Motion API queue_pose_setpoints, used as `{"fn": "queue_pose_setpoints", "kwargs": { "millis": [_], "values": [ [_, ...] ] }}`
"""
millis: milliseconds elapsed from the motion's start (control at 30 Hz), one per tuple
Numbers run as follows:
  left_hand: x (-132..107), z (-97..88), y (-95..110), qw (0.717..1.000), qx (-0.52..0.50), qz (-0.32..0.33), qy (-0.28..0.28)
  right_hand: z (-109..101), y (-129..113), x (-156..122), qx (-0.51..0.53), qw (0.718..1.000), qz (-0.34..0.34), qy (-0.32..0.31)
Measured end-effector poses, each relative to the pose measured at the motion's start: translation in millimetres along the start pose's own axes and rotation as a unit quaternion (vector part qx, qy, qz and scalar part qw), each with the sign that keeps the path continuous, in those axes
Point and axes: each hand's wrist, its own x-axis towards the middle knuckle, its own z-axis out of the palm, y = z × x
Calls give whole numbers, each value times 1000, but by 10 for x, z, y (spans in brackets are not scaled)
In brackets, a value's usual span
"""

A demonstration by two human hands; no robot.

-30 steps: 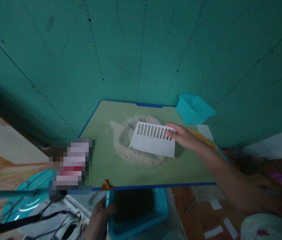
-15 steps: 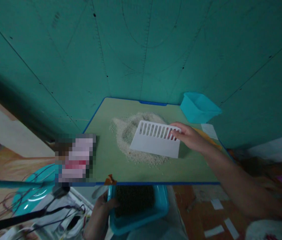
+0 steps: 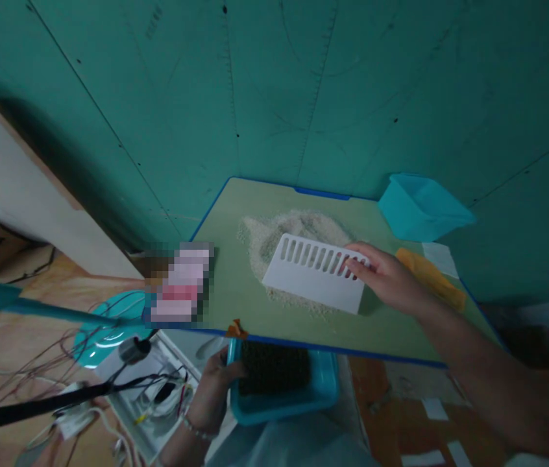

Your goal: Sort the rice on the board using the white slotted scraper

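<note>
My right hand (image 3: 387, 277) grips the right end of a white slotted plastic scraper (image 3: 314, 273), which stands tilted on a heap of pale grains (image 3: 286, 235) on a green board with a blue rim (image 3: 235, 285). Some grains lie along the scraper's near edge. Below the board's front edge, my left hand (image 3: 216, 388) holds the left rim of a teal tray (image 3: 284, 397) that contains a dark mesh or dark material.
A teal tub (image 3: 420, 206) stands at the board's far right corner, with an orange cloth (image 3: 431, 277) and a white slip (image 3: 440, 257) beside it. A green cutting mat (image 3: 274, 91) lies behind. Wires, a teal plate (image 3: 104, 327) and a blurred-out patch sit at the left.
The scraper and my right hand have drawn the grains toward the board's front edge. The view has swung left, and the tray under the edge stays held.
</note>
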Motion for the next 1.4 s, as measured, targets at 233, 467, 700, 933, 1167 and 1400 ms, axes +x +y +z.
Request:
{"fn": "queue_pose_setpoints", "kwargs": {
  "millis": [233,467,700,933,1167,1400],
  "values": [
    [52,-59,-50,1000,-5,14,-19,51,10,-12,-3,1000,12,-15],
    [32,-55,-26,1000,-9,13,-20,81,4,-47,-4,999,-5,-39],
    [47,-59,-48,999,0,17,-29,101,5,-78,5,999,-10,-46],
    [22,-53,-27,999,4,18,-30,107,13,-92,-6,999,-9,-51],
    [28,-37,-10,1000,2,15,-27,109,-4,-138,-15,998,-5,-66],
    [58,-46,-18,1000,4,16,-23,113,-28,-190,3,995,25,-101]
  ]
}}
